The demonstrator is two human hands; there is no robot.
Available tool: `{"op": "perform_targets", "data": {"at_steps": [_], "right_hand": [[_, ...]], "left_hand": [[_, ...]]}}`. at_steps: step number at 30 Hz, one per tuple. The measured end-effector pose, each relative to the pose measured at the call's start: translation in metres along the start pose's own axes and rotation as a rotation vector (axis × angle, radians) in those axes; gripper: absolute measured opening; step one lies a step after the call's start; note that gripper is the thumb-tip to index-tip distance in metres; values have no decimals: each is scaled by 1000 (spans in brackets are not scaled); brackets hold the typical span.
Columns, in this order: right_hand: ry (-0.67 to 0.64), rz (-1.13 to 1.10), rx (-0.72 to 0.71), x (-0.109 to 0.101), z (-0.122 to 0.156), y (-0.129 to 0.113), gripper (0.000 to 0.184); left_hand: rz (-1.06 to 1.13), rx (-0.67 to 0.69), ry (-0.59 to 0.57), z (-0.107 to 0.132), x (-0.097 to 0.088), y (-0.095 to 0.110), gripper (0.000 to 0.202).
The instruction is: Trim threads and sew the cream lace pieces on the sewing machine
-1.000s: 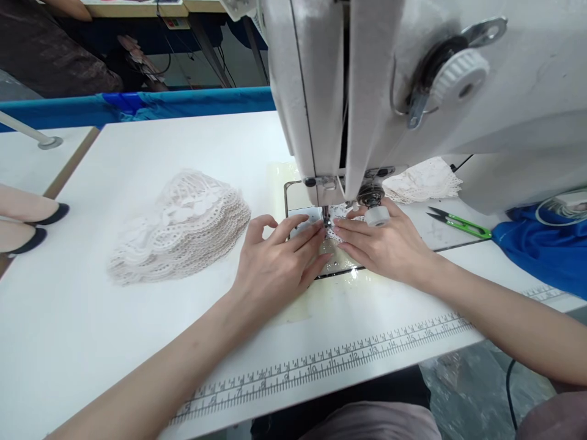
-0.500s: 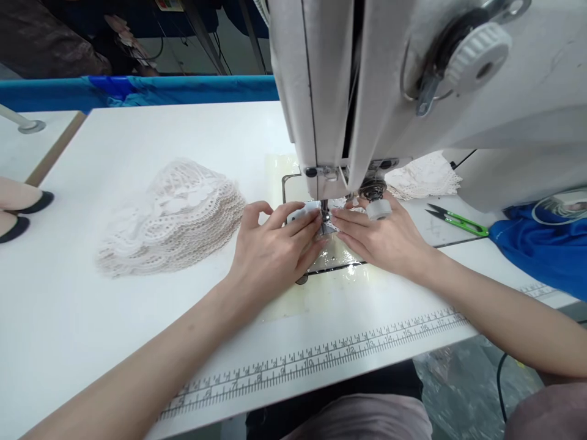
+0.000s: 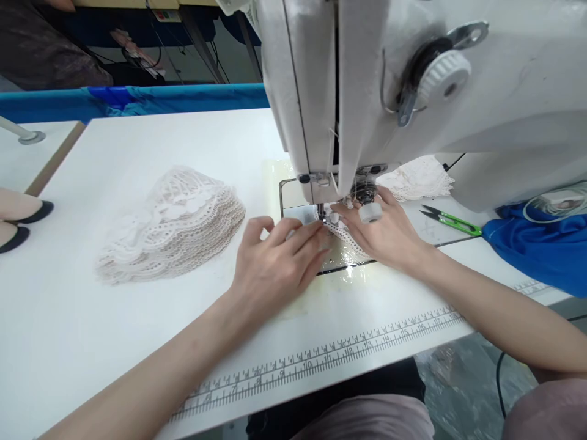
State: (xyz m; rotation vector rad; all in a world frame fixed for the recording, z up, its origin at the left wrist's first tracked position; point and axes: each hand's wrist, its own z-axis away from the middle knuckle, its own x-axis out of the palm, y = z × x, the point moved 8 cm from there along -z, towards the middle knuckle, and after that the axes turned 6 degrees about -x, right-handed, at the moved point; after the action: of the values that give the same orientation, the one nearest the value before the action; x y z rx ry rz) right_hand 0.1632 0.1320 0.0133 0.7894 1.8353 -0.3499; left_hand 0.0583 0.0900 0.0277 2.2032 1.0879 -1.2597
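Note:
A strip of white lace (image 3: 347, 237) with small holes along its border lies under the presser foot (image 3: 321, 212) of a sewing machine (image 3: 316, 91). My left hand (image 3: 279, 256) is just left of the foot, its fingers bent and close together, with the fingertips on the lace's edge. From the right side, my right hand (image 3: 385, 229) holds the lace against the machine bed, fingers together and pointing at the needle area. Part of the lace is hidden beneath that hand and behind the machine head.
Stacked lace pieces (image 3: 174, 226) rest on the table at left. Another lace piece (image 3: 415, 177) lies behind my right hand. Green thread snips (image 3: 452, 221) and blue cloth (image 3: 536, 247) are at right. A printed ruler (image 3: 307, 366) follows the front edge. A person's sleeve (image 3: 55, 55) shows far left.
More of the lace's border now shows between my hands, angled toward the front right. My left hand has shifted slightly down from the foot. The whole view has moved a little.

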Motion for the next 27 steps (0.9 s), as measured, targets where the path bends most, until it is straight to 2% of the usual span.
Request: {"op": "perform_targets", "data": {"at_steps": [4,7,10,11,14,16,20,23,25,27], "right_hand": [[-58,10,3,3,-2,4,27],[-17,29,40,-7,-1,9,28],[3,46,37,-13,0,11,26],[-11,50,17,-12,1,10,28],[-50,51,-29,-9,2,7,37],[-32,27,-44,-13,3,4,36],[0,-64,-131,-23,5,-11,40],[26,-81,-186,-26,7,-21,42],[38,-67,-204,-25,8,-25,42],[52,-53,-217,-24,9,-28,41]], "left_hand": [[77,63,-94,1,0,10,35],[-27,69,-9,2,-14,1,16],[-143,37,96,3,-26,-6,14],[-131,29,83,3,-25,-5,10],[-19,34,-65,4,-11,-1,24],[-39,32,-142,4,-2,-4,22],[-312,-135,-149,3,-5,-34,24],[-191,-221,-158,5,-6,-38,30],[-64,-212,-194,7,0,-31,40],[-43,-202,-220,9,8,-27,48]]}}
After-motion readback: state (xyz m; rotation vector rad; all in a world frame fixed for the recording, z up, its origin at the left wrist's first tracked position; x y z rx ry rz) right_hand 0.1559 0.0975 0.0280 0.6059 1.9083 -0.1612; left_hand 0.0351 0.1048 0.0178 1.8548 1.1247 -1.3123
